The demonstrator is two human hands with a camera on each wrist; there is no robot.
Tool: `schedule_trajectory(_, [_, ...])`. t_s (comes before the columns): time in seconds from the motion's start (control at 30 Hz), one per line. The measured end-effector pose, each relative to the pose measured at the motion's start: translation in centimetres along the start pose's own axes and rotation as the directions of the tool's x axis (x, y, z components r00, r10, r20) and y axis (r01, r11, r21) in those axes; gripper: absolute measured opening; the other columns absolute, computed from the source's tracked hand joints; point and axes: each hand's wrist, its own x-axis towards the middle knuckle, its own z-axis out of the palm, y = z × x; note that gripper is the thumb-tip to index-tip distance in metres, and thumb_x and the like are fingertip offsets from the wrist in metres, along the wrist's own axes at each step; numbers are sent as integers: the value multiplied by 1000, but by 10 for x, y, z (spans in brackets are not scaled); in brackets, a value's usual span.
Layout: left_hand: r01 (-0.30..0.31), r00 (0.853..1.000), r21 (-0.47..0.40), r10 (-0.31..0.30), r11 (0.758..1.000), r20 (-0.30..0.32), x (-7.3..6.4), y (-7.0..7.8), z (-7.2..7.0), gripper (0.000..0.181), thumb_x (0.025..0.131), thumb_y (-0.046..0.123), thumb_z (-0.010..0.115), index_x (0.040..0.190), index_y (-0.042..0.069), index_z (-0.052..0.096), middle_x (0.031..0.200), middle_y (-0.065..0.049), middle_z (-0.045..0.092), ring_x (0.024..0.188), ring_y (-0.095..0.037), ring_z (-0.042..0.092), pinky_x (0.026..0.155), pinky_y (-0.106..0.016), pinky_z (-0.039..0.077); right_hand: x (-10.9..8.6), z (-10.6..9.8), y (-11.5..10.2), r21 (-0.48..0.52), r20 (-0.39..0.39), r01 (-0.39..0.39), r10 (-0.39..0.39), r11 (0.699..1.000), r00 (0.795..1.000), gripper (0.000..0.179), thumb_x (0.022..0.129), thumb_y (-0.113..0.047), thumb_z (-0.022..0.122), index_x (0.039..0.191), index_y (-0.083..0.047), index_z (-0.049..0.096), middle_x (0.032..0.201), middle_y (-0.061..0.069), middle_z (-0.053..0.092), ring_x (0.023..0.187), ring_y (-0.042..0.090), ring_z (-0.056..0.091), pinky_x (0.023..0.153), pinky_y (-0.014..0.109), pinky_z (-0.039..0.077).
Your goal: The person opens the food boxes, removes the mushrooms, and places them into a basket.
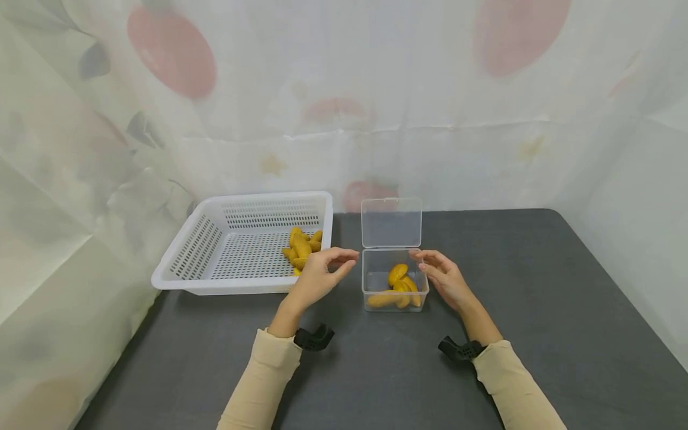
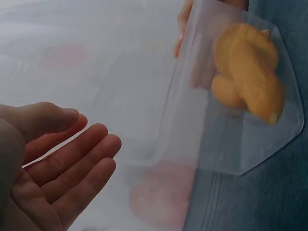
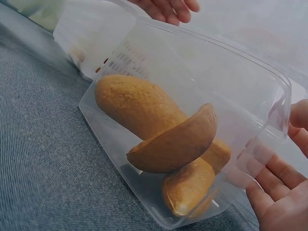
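A clear plastic box [image 1: 395, 301] with its hinged lid [image 1: 391, 224] raised stands on the dark table. Inside lie several yellow-orange, lumpy oblong pieces [image 3: 139, 103]; one, a curved wedge [image 3: 175, 142], leans across the others. My left hand [image 1: 319, 272] hovers left of the box, by the basket's near right corner, fingers loosely bent and nothing held; its thumb and fingers are apart in the left wrist view. At the box's right wall is my right hand [image 1: 443, 278], relaxed fingers against its outside and rim, part of them showing through the clear plastic.
To the left, a white perforated basket [image 1: 188, 285] holds more yellow pieces [image 1: 301, 245] in its right end. A patterned curtain [image 1: 344, 77] hangs behind the dark table [image 1: 537, 286] and along its left side.
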Motion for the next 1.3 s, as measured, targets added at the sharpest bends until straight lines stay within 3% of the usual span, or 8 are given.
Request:
schedule_trajectory(0.2, [-27,994,-33,31,999,104,7,7,17,22,94,12,62,113,7,70,112,-12,72,98,-22,70,87,-29,60,0,0,0,7,0,2,-2,1000,1000,24,100,-7,49,123,-3,53,133,-10,58,128,3,51,105,9,41])
schedule_trajectory(0.4, [-50,975,-67,64,996,214,17,10,31,25,95,13,60,117,5,68,115,-13,70,99,-22,69,88,-21,58,1,-1,3,2,-6,6,-6,1000,1000,23,100,-7,48,122,-5,54,132,-9,59,126,1,51,104,9,41])
schedule_trajectory(0.67, [-42,953,-94,68,995,294,28,10,42,30,95,14,60,122,0,65,118,-12,70,101,-23,69,89,-21,57,1,0,3,-5,-12,-11,11,1000,1000,22,100,-9,49,122,-7,54,131,-12,59,125,-1,52,104,10,42])
schedule_trajectory(0.77, [-48,939,-69,69,996,336,33,10,46,30,95,14,60,122,1,65,118,-13,70,100,-22,69,90,-22,57,1,0,3,-14,-10,-9,9,1000,1000,22,100,-9,49,122,-8,54,132,-12,58,125,-1,51,104,10,42])
schedule_trajectory(1.07, [-86,878,2,75,996,472,51,9,62,30,94,10,61,121,-2,64,115,-16,70,102,-24,69,89,-22,57,0,0,2,-32,-22,-38,37,999,999,22,100,-10,49,122,-5,53,131,-13,58,125,-3,49,102,9,42])
schedule_trajectory(1.3, [-66,848,38,36,997,528,58,9,66,31,91,7,65,120,-2,65,117,-16,70,104,-25,69,90,-22,58,1,-1,2,-27,-23,-37,36,999,999,23,100,-10,49,122,-5,53,131,-13,58,126,-2,49,102,10,42])
